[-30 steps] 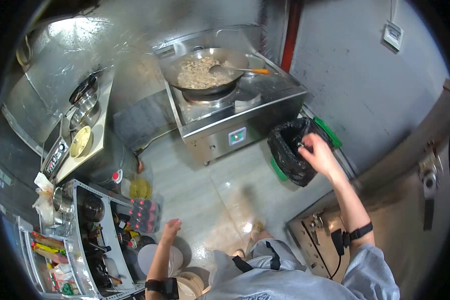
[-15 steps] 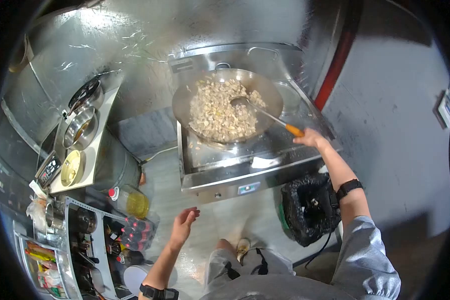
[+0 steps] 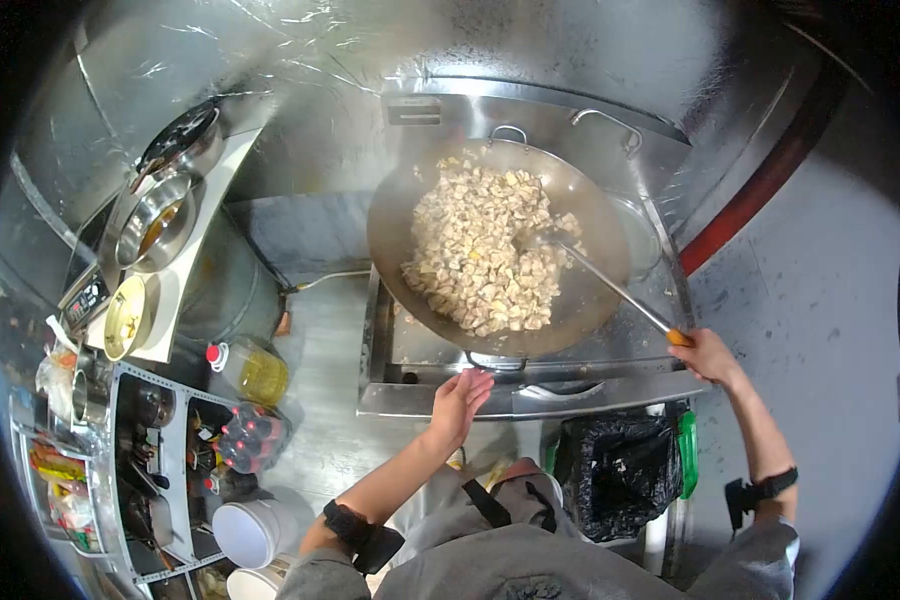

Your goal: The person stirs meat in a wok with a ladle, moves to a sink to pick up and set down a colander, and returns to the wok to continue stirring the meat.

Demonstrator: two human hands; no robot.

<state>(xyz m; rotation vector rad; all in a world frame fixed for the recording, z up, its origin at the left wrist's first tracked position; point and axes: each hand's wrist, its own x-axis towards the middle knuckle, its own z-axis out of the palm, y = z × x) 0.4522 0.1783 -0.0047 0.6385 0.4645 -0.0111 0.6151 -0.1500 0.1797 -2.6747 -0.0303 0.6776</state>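
A large steel wok [image 3: 595, 300] sits on the stove [image 3: 410, 340], filled with a heap of small pale chopped pieces of food [image 3: 485, 245]. My right hand [image 3: 708, 357] is closed around the orange end of a long-handled ladle [image 3: 625, 290], whose bowl lies against the right side of the heap, partly buried. Just in front of the stove's front edge is my left hand [image 3: 460, 405], fingers stretched out and holding nothing. Its fingertips are close to the wok's near loop handle [image 3: 495, 361].
A side counter at left holds steel bowls [image 3: 158, 225] and a yellow bowl [image 3: 125, 318]. Below it are an oil jug [image 3: 255, 375], packed bottles [image 3: 250, 438], a metal shelf [image 3: 178, 480] and a white bucket [image 3: 245, 535]. A black-lined bin [image 3: 615, 470] stands in front of the stove.
My left hand has moved up and forward to near the wok's near handle. The ladle has shifted within the food, and the whole view has moved closer to the stove.
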